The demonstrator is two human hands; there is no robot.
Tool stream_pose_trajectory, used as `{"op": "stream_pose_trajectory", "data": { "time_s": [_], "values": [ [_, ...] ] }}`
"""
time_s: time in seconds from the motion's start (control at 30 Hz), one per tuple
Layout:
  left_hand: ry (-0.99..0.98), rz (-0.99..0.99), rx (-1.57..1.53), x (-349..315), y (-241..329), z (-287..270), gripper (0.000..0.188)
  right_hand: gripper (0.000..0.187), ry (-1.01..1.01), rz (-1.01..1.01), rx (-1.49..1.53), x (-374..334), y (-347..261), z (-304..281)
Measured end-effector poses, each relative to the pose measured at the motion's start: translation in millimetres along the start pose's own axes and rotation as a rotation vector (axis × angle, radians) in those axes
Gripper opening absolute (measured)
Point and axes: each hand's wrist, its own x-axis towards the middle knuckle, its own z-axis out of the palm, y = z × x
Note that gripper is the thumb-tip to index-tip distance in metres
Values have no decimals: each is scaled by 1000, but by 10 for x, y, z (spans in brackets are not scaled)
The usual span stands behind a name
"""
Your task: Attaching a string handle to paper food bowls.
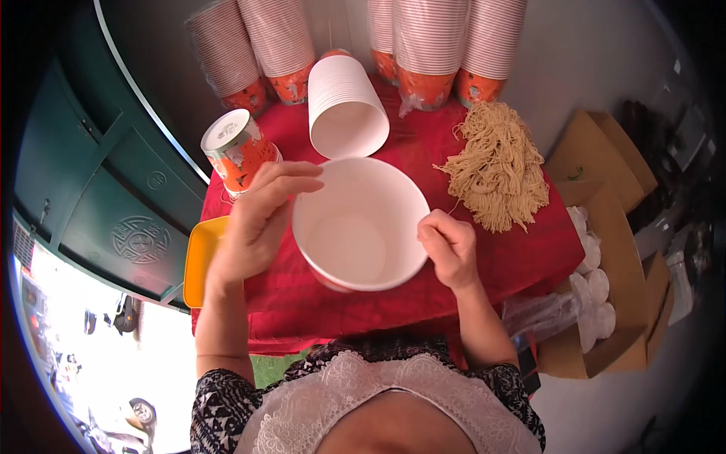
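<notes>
A large white paper bucket (pixel 397 200) is held mouth toward me, above the middle of a table covered in red cloth. My right hand (pixel 451 250) pinches its rim on the right side. My left hand (pixel 265 216) is beside the bucket's left edge, with the fingers stretched out toward the rim and not wrapped round it. The bucket's inside looks bare, and its outer wall is mostly hidden. Just beyond my left hand stands an upside-down orange printed paper bucket (pixel 243 159). Behind the held bucket, a stack of nested white buckets (pixel 348 113) lies on its side.
Tall wrapped stacks of paper buckets (pixel 435 45) line the table's back. A heap of beige string (pixel 495 170) lies at the right. A yellow plastic tub (pixel 198 265) sits at the left edge. On the floor at right, an open cardboard box (pixel 624 280) holds wrapped white stacks (pixel 594 303). A green metal door (pixel 113 204) stands left.
</notes>
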Motion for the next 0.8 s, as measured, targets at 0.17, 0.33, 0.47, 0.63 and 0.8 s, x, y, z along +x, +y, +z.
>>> {"op": "stream_pose_trajectory", "data": {
  "time_s": [0.17,0.33,0.47,0.63,0.8],
  "values": [
    [-208,289,-33,-32,127,-254,31,18,-165,82,318,25,-11,-96],
    [-415,254,-395,-1,51,-175,14,16,-335,181,449,50,-5,-87],
    [-479,336,-211,18,190,-173,10,13,-121,32,31,142,-53,-106],
    [-161,295,168,-102,365,116,15,15,64,33,53,25,-242,-251],
    [27,185,459,-176,250,440,18,15,103,107,326,-194,-282,-264]
  ]
}}
